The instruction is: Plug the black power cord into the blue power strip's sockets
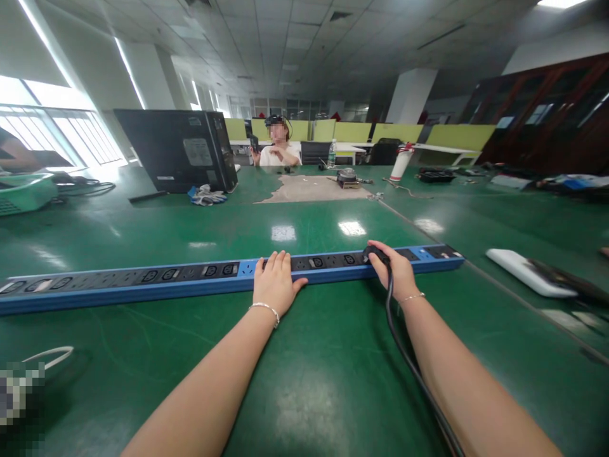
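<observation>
Glossy green tabletop spreads under everything, throwing back hard white patches of ceiling light. At its middle, the left hand lies spread over a long power strip, fingers flat across the sockets and thumb out along the near edge, while the right hand pinches a black plug against the strip's top face. Judging by that, the plug is placed but perhaps not finished with; whether its prongs are fully seated cannot be told, as fingers hide the contact. No other plug shows in the strip, so any further sockets remain unfilled. The strip, a slim straight bar with smooth blue sides and a matt black top broken by blue panels, runs from 9 o'clock to just past 2. A round, rubbery-looking black cable curves from the plug toward 5 o'clock. Farther out, a flat white case with rounded corners sits at 3, a boxy black computer case and crumpled knit gloves at 10 to 11, and a seated person near 12.
</observation>
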`<state>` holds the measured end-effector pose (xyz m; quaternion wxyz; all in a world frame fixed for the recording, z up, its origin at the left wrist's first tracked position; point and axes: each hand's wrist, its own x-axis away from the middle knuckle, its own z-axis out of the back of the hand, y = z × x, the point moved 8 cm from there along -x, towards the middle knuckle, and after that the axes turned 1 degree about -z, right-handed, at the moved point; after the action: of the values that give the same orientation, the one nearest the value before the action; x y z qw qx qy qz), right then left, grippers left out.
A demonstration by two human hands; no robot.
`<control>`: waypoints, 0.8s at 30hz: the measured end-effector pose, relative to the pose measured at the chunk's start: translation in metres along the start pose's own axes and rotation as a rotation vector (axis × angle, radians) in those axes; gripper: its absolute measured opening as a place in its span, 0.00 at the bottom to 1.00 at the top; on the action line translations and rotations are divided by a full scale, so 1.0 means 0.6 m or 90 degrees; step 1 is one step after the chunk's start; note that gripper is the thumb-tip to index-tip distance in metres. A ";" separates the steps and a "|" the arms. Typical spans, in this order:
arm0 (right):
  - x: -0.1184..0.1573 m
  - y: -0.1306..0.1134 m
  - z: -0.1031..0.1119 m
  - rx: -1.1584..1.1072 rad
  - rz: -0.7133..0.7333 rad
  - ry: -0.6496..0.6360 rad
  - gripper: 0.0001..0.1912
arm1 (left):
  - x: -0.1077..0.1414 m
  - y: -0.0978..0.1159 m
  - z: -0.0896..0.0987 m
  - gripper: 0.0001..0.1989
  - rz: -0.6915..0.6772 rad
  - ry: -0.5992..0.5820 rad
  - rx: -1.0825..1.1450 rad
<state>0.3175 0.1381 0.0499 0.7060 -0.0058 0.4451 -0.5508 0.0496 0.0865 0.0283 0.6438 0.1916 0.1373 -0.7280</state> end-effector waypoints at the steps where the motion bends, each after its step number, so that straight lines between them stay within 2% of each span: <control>1: 0.001 0.001 0.000 -0.002 0.001 -0.006 0.19 | 0.000 0.000 0.000 0.33 0.000 -0.001 0.001; 8: 0.002 -0.027 -0.018 0.019 0.074 -0.053 0.18 | -0.001 -0.001 -0.004 0.33 0.001 -0.004 0.002; 12: 0.004 -0.036 -0.016 0.021 0.115 -0.070 0.17 | 0.000 0.000 -0.002 0.33 0.000 -0.005 0.002; 18: 0.015 -0.042 -0.023 0.014 0.114 -0.073 0.17 | 0.000 0.001 0.001 0.32 0.000 -0.001 0.001; 21: 0.012 -0.037 -0.018 -0.038 0.086 -0.026 0.17 | -0.001 -0.001 -0.001 0.33 -0.002 0.001 0.001; 24: 0.000 0.005 0.026 -0.108 0.001 0.125 0.17 | -0.001 -0.001 -0.003 0.33 -0.005 0.003 -0.003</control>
<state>0.3297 0.1318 0.0579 0.6563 -0.0116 0.5573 -0.5085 0.0490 0.0876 0.0270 0.6410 0.1914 0.1415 -0.7297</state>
